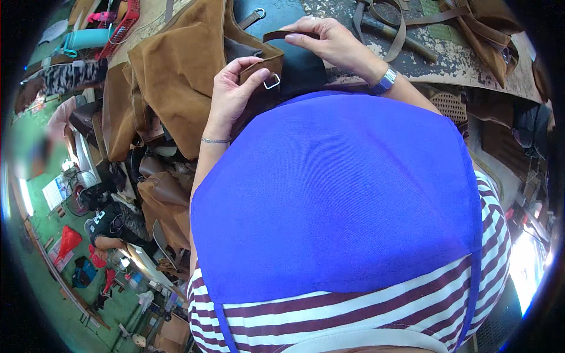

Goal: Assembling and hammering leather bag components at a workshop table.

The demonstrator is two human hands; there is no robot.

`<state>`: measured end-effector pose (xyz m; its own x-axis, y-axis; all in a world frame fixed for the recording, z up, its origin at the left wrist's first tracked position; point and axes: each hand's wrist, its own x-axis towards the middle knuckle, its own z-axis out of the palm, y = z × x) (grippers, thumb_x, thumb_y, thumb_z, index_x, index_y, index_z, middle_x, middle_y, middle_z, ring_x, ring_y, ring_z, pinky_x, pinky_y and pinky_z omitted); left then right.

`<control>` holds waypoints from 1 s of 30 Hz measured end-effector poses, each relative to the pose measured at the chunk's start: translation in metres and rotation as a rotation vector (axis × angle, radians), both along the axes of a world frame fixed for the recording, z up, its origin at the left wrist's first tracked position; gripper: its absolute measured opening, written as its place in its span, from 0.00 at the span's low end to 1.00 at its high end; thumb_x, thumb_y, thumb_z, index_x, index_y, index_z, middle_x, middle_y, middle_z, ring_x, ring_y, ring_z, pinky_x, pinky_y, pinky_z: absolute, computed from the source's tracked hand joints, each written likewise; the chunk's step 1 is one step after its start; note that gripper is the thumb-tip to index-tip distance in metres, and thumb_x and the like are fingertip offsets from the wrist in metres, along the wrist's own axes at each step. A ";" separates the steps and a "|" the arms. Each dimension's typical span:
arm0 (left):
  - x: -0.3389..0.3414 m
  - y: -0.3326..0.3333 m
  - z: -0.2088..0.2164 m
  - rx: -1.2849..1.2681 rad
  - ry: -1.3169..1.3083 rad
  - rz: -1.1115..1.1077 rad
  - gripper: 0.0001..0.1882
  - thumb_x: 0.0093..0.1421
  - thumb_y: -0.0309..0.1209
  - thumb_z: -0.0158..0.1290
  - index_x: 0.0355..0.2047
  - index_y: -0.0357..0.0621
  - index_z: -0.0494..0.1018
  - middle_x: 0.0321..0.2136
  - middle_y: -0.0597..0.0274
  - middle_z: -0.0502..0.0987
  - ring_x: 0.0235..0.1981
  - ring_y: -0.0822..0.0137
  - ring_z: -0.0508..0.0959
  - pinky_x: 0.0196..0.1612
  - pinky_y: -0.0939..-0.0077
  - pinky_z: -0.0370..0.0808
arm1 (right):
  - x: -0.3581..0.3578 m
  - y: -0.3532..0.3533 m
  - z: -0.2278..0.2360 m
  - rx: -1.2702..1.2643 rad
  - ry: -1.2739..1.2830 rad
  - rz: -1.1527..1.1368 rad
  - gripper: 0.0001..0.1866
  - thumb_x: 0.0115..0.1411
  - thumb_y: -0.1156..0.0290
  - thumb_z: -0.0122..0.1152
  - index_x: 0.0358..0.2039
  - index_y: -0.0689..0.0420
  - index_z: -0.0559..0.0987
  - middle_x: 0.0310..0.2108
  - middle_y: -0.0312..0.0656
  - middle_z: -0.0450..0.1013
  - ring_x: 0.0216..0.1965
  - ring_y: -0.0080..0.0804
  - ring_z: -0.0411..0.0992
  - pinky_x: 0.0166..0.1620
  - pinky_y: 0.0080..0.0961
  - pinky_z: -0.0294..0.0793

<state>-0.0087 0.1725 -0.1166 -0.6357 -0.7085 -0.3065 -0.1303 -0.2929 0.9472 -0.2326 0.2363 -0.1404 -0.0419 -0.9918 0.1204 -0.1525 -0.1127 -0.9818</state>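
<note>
A brown suede bag (182,65) lies on the worktable in front of me, its opening edge turned toward my hands. My left hand (232,91) is closed on the bag's upper corner, thumb and fingers pinching the edge. Just beside that thumb hangs a silver metal ring (272,81) fixed to the bag. Between the thumb and fingers of my right hand (332,44) is a narrow dark brown leather strap (294,36), which runs left to the bag's edge. A second metal ring on a tab (253,19) shows at the bag's far side.
A dark rod-like tool (406,44) and a loose strap (403,23) lie on the worn tabletop (359,73). More brown bags (488,35) sit at the far right. Brown pieces (168,203) hang or lie at my left. Two other people (115,223) are farther left.
</note>
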 end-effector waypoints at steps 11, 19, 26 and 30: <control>0.004 0.002 0.002 -0.071 0.020 0.091 0.12 0.59 0.25 0.55 0.42 0.34 0.75 0.35 0.62 0.78 0.34 0.78 0.76 0.39 0.84 0.74 | 0.011 -0.001 0.019 0.029 -0.158 -0.042 0.13 0.57 0.67 0.64 0.41 0.59 0.80 0.33 0.36 0.78 0.35 0.18 0.74 0.40 0.15 0.73; 0.003 -0.003 0.002 -0.039 0.026 0.069 0.11 0.59 0.24 0.53 0.42 0.33 0.75 0.34 0.61 0.79 0.33 0.77 0.77 0.38 0.83 0.75 | 0.016 -0.008 0.017 0.036 -0.148 0.071 0.12 0.56 0.68 0.65 0.37 0.61 0.82 0.32 0.37 0.79 0.34 0.19 0.74 0.41 0.18 0.74; -0.002 -0.009 0.004 0.049 0.038 0.049 0.11 0.60 0.25 0.52 0.42 0.34 0.75 0.33 0.62 0.79 0.32 0.77 0.77 0.37 0.83 0.75 | 0.009 -0.011 0.020 0.063 -0.036 0.090 0.12 0.57 0.68 0.63 0.39 0.61 0.81 0.34 0.37 0.78 0.36 0.19 0.74 0.42 0.17 0.74; 0.009 -0.008 -0.002 0.032 0.039 0.061 0.12 0.60 0.25 0.51 0.43 0.34 0.75 0.33 0.63 0.78 0.31 0.77 0.76 0.36 0.84 0.74 | 0.015 -0.016 0.015 0.043 -0.064 0.142 0.11 0.56 0.68 0.64 0.38 0.60 0.82 0.31 0.37 0.79 0.34 0.19 0.74 0.41 0.18 0.74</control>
<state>-0.0002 0.1642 -0.1189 -0.6037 -0.7363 -0.3058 -0.0747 -0.3296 0.9412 -0.2174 0.2204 -0.1255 0.0928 -0.9925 0.0796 -0.0751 -0.0867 -0.9934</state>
